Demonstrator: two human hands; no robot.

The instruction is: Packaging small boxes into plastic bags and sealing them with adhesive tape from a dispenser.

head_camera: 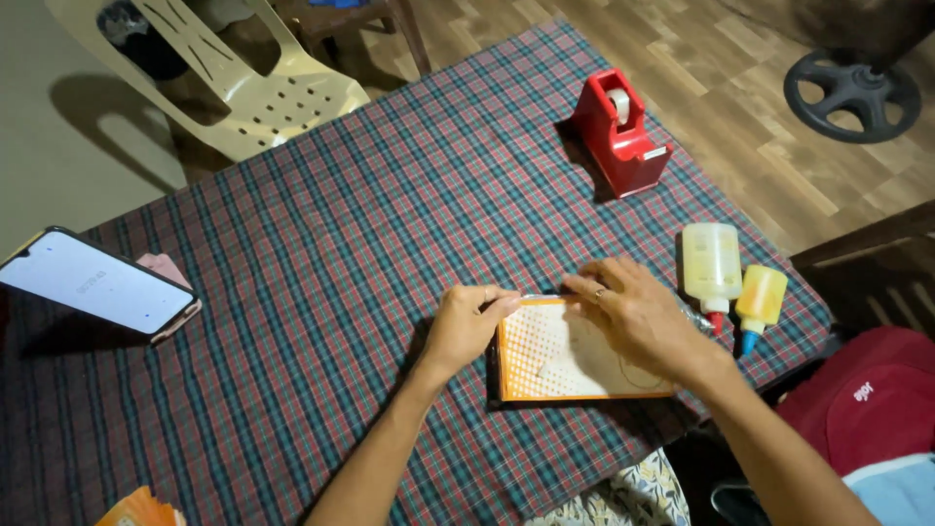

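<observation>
A flat rectangular card [555, 360] with an orange border and a dotted pale face lies on the plaid tablecloth [341, 253]. My left hand [466, 323] pinches its top left corner, where a strip of clear tape seems to run along the top edge. My right hand [633, 310] lies flat on the card's upper right part, fingers pressing the top edge; a ring shows on one finger. A red tape dispenser [620, 129] stands farther back on the cloth.
Two glue bottles lie at the right: a pale one with a red tip [711, 263] and a yellow one with a blue tip [760, 302]. A lit phone [97, 284] leans at the left. A cream plastic chair [243, 78] and a fan base [852, 93] stand beyond.
</observation>
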